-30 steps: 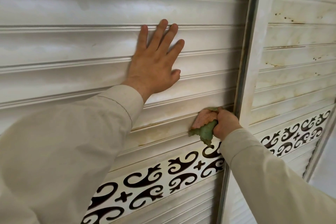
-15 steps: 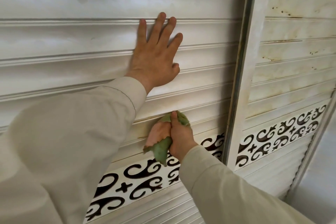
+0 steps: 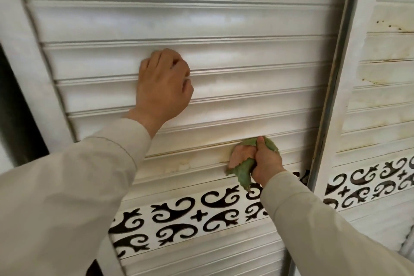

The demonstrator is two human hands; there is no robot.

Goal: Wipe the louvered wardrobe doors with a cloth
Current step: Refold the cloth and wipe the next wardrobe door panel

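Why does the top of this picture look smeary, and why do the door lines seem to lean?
Head view: the upper slats are streaked sideways by motion blur, and the left hand is soft too; the cloth and right hand look sharper. The wide-angle lens tilts and bows the door frame. Light is soft, with a shadow along that frame; no harsh glare.

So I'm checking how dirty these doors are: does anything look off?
Yes. Brownish-yellow staining runs along the slat beside the cloth in the right hand. The right door has dark specks and rusty streaks on its slats.
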